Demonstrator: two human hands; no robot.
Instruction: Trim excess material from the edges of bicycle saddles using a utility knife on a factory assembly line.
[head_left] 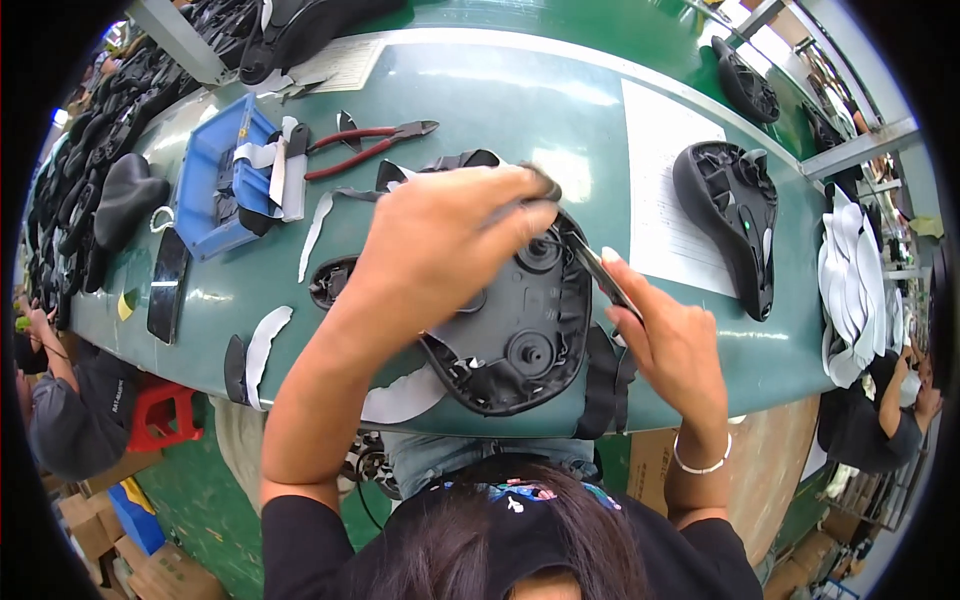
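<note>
A black bicycle saddle [490,335] lies upside down at the table's near edge, its hollow underside facing up. Above its far edge my left hand [445,230] is closed, pinching a strip of black cover material [543,182]. My right hand [675,345] grips a slim cutting knife [608,283], whose tip meets the saddle's right rim. Part of the saddle's middle is hidden under my left hand and forearm. Black scraps [603,385] lie below my right hand, and a white strip [405,397] sits by the saddle's near left side.
To the left are red-handled pliers [370,145], a blue bin [222,190] with scraps, and a dark phone [168,290]. Another upturned saddle [735,220] rests on a paper sheet [660,190] at right. Saddles pile up far left; people work on both sides.
</note>
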